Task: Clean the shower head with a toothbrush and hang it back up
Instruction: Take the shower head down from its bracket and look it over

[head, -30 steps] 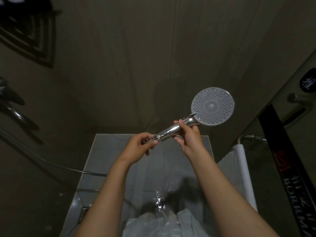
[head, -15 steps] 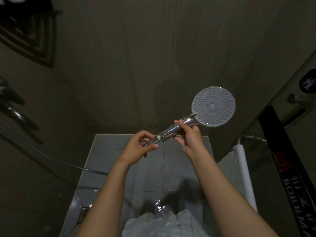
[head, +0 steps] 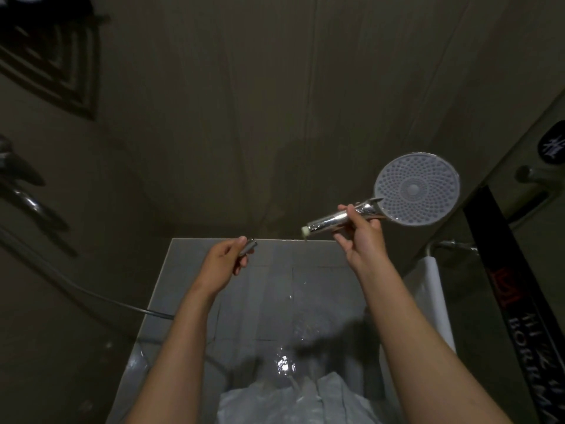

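Observation:
My right hand (head: pixel 362 237) grips the chrome handle of the shower head (head: pixel 415 188), whose round white nozzle face points toward me at the right. The handle's threaded end is bare and drips water. My left hand (head: pixel 224 260) is closed around the metal end fitting of the shower hose (head: pixel 249 246), held apart from the handle, to its lower left. The hose (head: pixel 101 296) trails away to the left behind my forearm. No toothbrush is in view.
Wet grey floor tiles (head: pixel 275 301) lie below my hands, with a puddle glinting near my feet. A chrome tap fitting (head: pixel 27 203) juts from the left wall. A white towel (head: pixel 434 298) hangs on a rail at the right, next to a black banner (head: pixel 519 301).
The hose fitting has come off the shower head's handle. My right hand has carried the head up and to the right; my left hand has drawn the hose end down and left.

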Available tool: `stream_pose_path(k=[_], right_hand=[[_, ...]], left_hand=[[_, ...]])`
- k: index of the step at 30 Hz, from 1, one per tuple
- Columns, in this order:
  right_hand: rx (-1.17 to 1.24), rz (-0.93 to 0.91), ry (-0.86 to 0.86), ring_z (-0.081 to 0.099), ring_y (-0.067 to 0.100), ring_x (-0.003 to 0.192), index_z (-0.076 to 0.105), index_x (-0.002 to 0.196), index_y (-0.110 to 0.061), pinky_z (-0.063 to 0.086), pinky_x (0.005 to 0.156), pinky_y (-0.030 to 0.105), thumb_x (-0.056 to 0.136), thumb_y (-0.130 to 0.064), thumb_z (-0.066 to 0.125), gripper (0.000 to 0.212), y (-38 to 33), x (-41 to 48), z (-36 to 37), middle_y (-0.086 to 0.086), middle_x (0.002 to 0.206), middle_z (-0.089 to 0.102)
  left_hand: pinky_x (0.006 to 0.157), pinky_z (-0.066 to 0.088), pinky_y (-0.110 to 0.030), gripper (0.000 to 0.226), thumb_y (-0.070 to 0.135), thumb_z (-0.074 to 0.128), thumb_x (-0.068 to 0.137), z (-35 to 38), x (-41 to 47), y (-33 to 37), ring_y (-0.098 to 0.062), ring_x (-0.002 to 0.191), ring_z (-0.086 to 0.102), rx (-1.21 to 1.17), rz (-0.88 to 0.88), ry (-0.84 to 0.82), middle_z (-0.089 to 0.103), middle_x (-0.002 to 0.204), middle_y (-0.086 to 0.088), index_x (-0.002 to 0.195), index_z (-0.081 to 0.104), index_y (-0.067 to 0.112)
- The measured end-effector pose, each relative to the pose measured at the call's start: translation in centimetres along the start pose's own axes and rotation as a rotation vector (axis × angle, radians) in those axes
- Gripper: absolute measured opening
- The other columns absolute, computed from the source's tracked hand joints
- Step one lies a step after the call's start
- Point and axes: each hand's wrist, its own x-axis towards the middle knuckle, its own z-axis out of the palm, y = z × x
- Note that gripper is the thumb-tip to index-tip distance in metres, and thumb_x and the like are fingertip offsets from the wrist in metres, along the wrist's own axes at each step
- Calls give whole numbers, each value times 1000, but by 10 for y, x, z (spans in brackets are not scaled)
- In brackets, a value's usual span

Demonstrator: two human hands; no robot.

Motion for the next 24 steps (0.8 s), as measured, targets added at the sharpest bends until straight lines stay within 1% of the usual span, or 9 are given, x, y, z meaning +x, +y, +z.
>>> stream_pose_path(k=[3,5,7,9,11,14,17,20,24], right_hand=[[-40,-5,1,55,19,119,44,115,-19,40,97,48,93,-11,54,25,3,-2,2,-2,99,66],[-83,-10,7,57,19,117,46,106,-20,48,76,35,93,-12,56,18,4,-2,3,0,104,66],[-118,-32,11,59,17,112,47,103,-20,46,66,29,92,-12,57,18,4,-3,5,3,110,65],[-147,-51,10,62,12,98,49,101,-20,45,66,28,90,-12,59,17,3,-3,7,2,110,64],[-174,-69,-1,61,5,84,52,107,-16,44,61,26,89,-12,61,21,1,-5,9,-2,102,64],[-218,-97,-14,61,5,80,52,122,-8,43,56,23,87,-13,63,37,1,-3,10,-3,95,63],[-256,-118,-14,60,2,72,52,122,-2,45,48,15,88,-13,63,37,1,-2,11,-4,88,62],[-262,-138,-29,61,6,76,53,119,-1,45,45,9,88,-11,63,35,1,-1,13,2,94,63],[-283,-159,-66,62,11,80,52,105,-13,49,58,19,87,-9,64,22,-1,-1,17,1,90,63]], left_hand=[[44,31,-13,32,23,40,100,4,2,3,-3,42,39,10,27,-6,50,60,-2,80,63,14],[43,31,-13,31,21,41,100,7,2,5,-2,41,39,9,45,-9,50,59,-1,79,63,15],[43,32,-13,30,20,41,100,9,2,6,-1,41,39,4,58,-12,50,59,-1,78,62,15],[44,32,-13,30,19,42,100,9,2,7,-1,41,40,-1,66,-12,50,59,-1,79,62,15],[44,32,-14,30,20,42,100,9,3,8,-1,41,39,7,75,-14,50,59,-1,78,61,16],[45,31,-15,31,22,41,100,11,3,12,-3,43,38,3,84,-6,50,60,0,76,59,16],[46,30,-15,32,25,36,102,15,2,21,-6,50,37,-40,70,3,46,62,1,77,55,17],[48,27,-18,33,26,29,103,22,0,33,-8,54,32,-89,68,0,40,64,0,73,42,20],[52,23,-24,33,27,29,103,30,-1,42,-9,56,29,-136,67,-8,37,63,2,75,45,20]])
